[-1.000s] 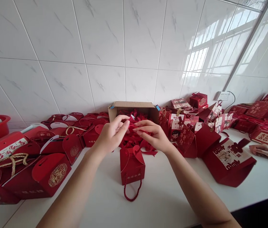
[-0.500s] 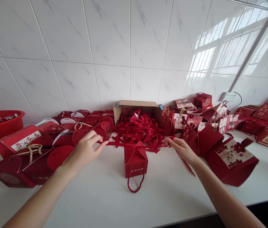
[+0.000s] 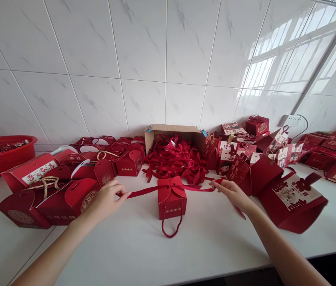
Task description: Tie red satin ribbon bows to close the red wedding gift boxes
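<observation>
A small red gift box stands upright on the white table in front of me, its rope handle hanging down the near side. Across its closed top runs a red ribbon, crossed at the middle of the lid. My left hand pinches the ribbon's left end between thumb and fingers, lower than the box top. On the other side, my right hand is closed on the right stretch, and a loose tail of ribbon hangs below it. Both stretches look fairly taut.
A cardboard carton heaped with red ribbons stands against the tiled wall. Red gift boxes crowd the left, near a red plastic basin. More boxes lie to the right, with a power strip behind.
My left hand has moved down and slightly left, drawing the ribbon's left side lower. The ribbon now lies against the box top. The view has shifted slightly, and a hand at the right edge has gone.
</observation>
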{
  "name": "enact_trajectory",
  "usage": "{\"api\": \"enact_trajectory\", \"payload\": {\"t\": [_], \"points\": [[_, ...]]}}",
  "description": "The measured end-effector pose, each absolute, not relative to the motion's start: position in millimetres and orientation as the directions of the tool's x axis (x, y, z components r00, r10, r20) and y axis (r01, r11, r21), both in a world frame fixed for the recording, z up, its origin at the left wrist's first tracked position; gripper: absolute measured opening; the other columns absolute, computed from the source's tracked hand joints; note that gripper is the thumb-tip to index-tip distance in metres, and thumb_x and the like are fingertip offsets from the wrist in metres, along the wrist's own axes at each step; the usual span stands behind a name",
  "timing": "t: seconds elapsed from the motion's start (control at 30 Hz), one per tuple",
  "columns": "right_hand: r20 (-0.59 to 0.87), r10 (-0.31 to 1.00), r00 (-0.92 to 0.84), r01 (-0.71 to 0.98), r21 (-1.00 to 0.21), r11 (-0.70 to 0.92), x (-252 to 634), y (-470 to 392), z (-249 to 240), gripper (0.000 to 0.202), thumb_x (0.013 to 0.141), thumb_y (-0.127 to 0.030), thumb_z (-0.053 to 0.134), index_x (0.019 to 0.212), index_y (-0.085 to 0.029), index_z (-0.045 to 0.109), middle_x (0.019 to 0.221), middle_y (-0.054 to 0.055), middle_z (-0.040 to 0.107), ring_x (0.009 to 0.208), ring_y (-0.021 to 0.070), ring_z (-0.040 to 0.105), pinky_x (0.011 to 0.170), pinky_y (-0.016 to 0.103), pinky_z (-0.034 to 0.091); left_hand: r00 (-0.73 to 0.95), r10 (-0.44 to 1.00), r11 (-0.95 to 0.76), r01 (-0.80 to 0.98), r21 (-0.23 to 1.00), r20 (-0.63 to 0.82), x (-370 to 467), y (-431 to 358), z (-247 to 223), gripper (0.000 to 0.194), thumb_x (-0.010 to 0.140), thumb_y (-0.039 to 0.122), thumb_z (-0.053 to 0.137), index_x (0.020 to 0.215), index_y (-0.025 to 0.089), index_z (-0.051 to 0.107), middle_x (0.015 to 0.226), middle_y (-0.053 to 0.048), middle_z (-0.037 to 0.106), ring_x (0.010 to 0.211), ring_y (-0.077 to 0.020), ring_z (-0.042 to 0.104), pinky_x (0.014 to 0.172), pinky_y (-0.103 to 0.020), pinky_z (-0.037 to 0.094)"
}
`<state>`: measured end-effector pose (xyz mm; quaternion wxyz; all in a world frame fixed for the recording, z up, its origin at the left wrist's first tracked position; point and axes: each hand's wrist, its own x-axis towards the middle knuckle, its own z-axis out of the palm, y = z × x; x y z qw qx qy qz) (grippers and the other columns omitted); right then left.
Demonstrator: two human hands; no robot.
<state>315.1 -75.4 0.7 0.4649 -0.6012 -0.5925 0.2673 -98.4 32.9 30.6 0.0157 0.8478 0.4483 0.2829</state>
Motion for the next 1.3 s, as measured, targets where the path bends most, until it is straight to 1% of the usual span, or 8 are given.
{"api": "enact_trajectory", "payload": {"t": [0.17,0.33,0.43,0.57,0.8,0.97,1.13,1.3], "points": [[0.511,0.827,0.233,0.575,-0.758,0.307,291,-67,27,0.052,0.081,-0.051,0.063,0.124,-0.023,0.054,0.127,0.012,0.056,0.114,0.0283,0.054,0.093,0.043,0.046,0.396,0.666,-0.661,0.706,0.254,0.632,-70,29,37,0.018,0.080,0.039,0.058,0.084,0.023,0.067,0.101,-0.008,0.060,0.104,-0.0277,0.054,0.094,-0.040,0.040],[0.492,0.840,-0.229,0.591,-0.615,0.521,235,-49,48,0.053,0.081,-0.041,0.066,0.130,-0.024,0.051,0.133,0.011,0.052,0.123,0.0266,0.049,0.103,0.043,0.041,0.399,0.744,-0.668,0.461,0.584,0.535,-16,15,45,0.015,0.077,0.033,0.062,0.087,0.022,0.064,0.119,-0.009,0.056,0.126,-0.0296,0.040,0.110,-0.047,0.026],[0.426,0.838,-0.340,0.593,-0.595,0.543,213,-37,42,0.065,0.078,-0.035,0.069,0.137,-0.024,0.045,0.138,0.012,0.048,0.126,0.0279,0.047,0.103,0.045,0.042,0.439,0.777,-0.617,0.391,0.683,0.450,5,13,40,0.021,0.076,0.030,0.062,0.095,0.023,0.061,0.118,-0.009,0.058,0.124,-0.0286,0.045,0.107,-0.047,0.034],[0.440,0.838,-0.323,0.585,-0.604,0.542,211,-28,30,0.057,0.078,-0.032,0.068,0.132,-0.024,0.051,0.127,0.011,0.058,0.115,0.0263,0.056,0.097,0.043,0.046,0.453,0.823,-0.519,0.351,0.779,0.343,13,12,29,0.026,0.079,0.031,0.058,0.104,0.022,0.055,0.114,-0.009,0.061,0.111,-0.0255,0.057,0.093,-0.042,0.048],[0.472,0.820,-0.324,0.541,-0.619,0.570,211,-33,26,0.052,0.080,-0.033,0.067,0.129,-0.024,0.051,0.128,0.010,0.056,0.117,0.0239,0.054,0.099,0.040,0.045,0.426,0.868,-0.402,0.300,0.865,0.256,16,10,19,0.030,0.079,0.033,0.060,0.106,0.022,0.052,0.118,-0.008,0.058,0.116,-0.0247,0.054,0.093,-0.039,0.047],[0.461,0.872,-0.166,0.505,-0.720,0.477,219,-34,21,0.048,0.083,-0.043,0.064,0.125,-0.024,0.050,0.130,0.012,0.047,0.119,0.0243,0.050,0.097,0.040,0.047,0.348,0.914,-0.324,0.316,0.892,0.209,13,11,17,0.045,0.074,0.039,0.067,0.109,0.021,0.047,0.125,-0.012,0.051,0.122,-0.0278,0.047,0.097,-0.043,0.042],[0.263,0.961,-0.084,0.346,-0.897,0.275,231,-36,18,0.038,0.076,-0.046,0.069,0.096,-0.019,0.051,0.101,0.005,0.056,0.084,0.0155,0.058,0.072,0.030,0.051,0.325,0.935,-0.254,0.330,0.909,0.143,10,7,21,0.047,0.072,0.045,0.069,0.106,0.020,0.048,0.115,-0.012,0.055,0.114,-0.0278,0.052,0.095,-0.043,0.042],[0.040,0.991,-0.131,0.187,-0.980,0.064,229,-42,21,0.042,0.073,-0.050,0.072,0.088,-0.020,0.048,0.077,-0.003,0.052,0.062,0.0082,0.047,0.054,0.022,0.038,0.288,0.949,-0.227,0.340,0.913,0.129,10,7,17,0.051,0.070,0.048,0.071,0.105,0.022,0.044,0.110,-0.008,0.054,0.105,-0.0260,0.055,0.089,-0.040,0.044]]}}
